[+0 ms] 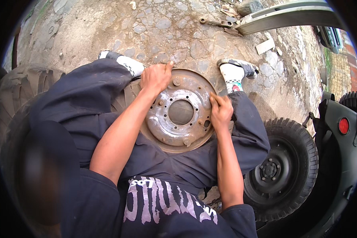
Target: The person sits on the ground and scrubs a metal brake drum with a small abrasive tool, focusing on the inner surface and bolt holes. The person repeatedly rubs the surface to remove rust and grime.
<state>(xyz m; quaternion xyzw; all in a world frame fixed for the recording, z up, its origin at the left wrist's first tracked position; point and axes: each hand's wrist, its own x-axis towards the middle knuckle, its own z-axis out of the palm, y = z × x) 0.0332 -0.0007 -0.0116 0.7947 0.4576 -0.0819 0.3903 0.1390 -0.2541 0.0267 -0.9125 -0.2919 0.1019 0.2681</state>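
Note:
A round, rusty metal plate [157,128], apparently a brake backing plate, is tilted up between my spread legs. Its worn face has a large centre hole ringed by bolt holes, with studs nearer the rim. My left hand [156,78] grips the upper left rim, thumb sticking out past the edge. On the right side, my right hand [221,111] has bent fingers against the plate's face near the rim. Whether anything small is pinched in them cannot be told. Part of a treaded tyre [130,96] shows behind the plate at its left.
A large worn tyre [13,86] stands at the left, beside a blurred dark shape. A vehicle's wheel [281,166] and body panel [342,148] are close on the right. Ahead, a metal beam [285,19] and a rusty link arm [215,22] lie on stony ground [178,38].

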